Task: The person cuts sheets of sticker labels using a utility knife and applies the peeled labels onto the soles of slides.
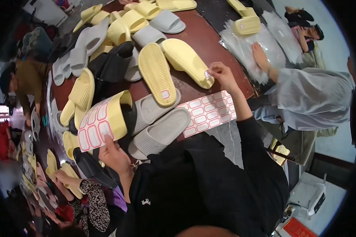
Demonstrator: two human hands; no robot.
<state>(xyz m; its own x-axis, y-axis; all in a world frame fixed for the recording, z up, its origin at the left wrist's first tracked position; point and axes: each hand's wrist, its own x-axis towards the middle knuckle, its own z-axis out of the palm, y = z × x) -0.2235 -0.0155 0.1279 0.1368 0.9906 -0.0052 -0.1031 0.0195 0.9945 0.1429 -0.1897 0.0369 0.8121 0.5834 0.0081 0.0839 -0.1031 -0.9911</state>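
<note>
My left hand [116,157] pinches the lower edge of a sheet of red-bordered white labels [95,125], held over yellow and black slippers. My right hand [223,77] has thumb and finger at a small label [207,74] by the heel end of a yellow slipper [186,59]. Whether the label touches the slipper fully I cannot tell. Beside it lies another yellow slipper [156,71], ribbed sole up, with a label [164,94] on its heel. A second label sheet [205,114] lies at the table edge, next to a pair of grey slippers [162,132].
Yellow, grey and black slippers are piled across the reddish-brown table [201,29]. At the right, a co-worker in a grey shirt [312,96] rests a hand on clear plastic bags [261,51]. Other people work at the left, one holding yellow slippers [71,177].
</note>
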